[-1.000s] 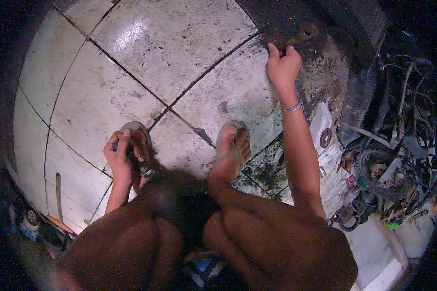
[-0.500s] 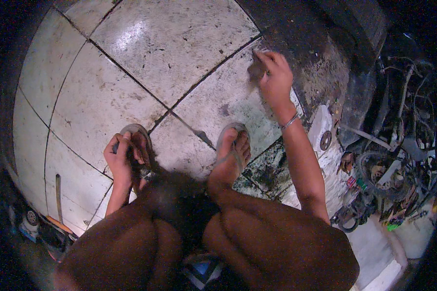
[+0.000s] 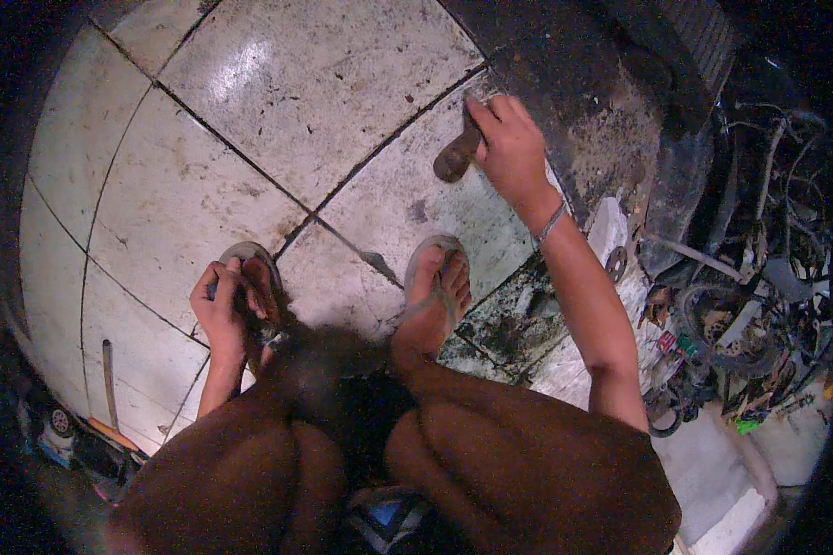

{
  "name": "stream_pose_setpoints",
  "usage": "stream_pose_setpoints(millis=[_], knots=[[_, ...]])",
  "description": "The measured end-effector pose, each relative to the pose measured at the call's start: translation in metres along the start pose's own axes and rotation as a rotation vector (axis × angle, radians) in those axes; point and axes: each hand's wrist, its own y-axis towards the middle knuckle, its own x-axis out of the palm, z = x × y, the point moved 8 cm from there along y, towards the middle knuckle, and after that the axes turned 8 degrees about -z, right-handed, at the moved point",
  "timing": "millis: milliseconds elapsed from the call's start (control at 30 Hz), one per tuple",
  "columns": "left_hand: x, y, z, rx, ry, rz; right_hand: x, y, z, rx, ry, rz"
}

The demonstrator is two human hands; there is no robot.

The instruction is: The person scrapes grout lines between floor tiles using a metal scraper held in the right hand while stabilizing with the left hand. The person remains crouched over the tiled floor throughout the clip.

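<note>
My right hand (image 3: 516,155) is stretched out at the upper right, above the floor tiles. Its fingers are closed on a dark brown stubby object (image 3: 456,159) with a rounded end, whose kind I cannot make out. At the lower left, beside my left foot, my left hand (image 3: 220,313) is closed with thumb and fingers together. A bit of a small dark thing (image 3: 213,289) shows between those fingers; most of it is hidden. My feet in grey flip-flops (image 3: 420,268) stand on the dirty white tiles (image 3: 250,176).
Bike parts, cables and scrap (image 3: 740,342) are heaped at the right. A dark, sooty floor patch (image 3: 565,83) lies beyond my right hand. On the lower left lies a tool with an orange part (image 3: 113,433), near a thin rod (image 3: 109,379) and dark items.
The brown object, blurred and mostly covered before, now shows clearly below my right fingers. My right hand has shifted slightly left. My left hand stays closed by the foot.
</note>
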Motion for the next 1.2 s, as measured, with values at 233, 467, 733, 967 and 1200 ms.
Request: stream_pose_setpoints(millis=[233, 467, 733, 967, 1200], knots=[[-0.003, 0.000, -0.006, -0.045, -0.043, 0.006, 0.003, 0.007, 0.005, 0.082, -0.041, -0.051], [-0.002, 0.000, -0.005, -0.037, -0.043, 0.005, 0.006, 0.008, -0.001, 0.068, 0.014, -0.127], [-0.001, -0.001, -0.001, -0.021, -0.015, 0.035, -0.005, 0.008, 0.009, 0.143, -0.060, -0.011], [0.001, -0.001, 0.006, -0.017, 0.026, 0.047, -0.005, 0.011, 0.015, 0.135, -0.064, 0.006], [-0.001, 0.000, 0.001, -0.007, 0.014, 0.027, -0.003, 0.013, 0.020, 0.191, -0.036, 0.006]])
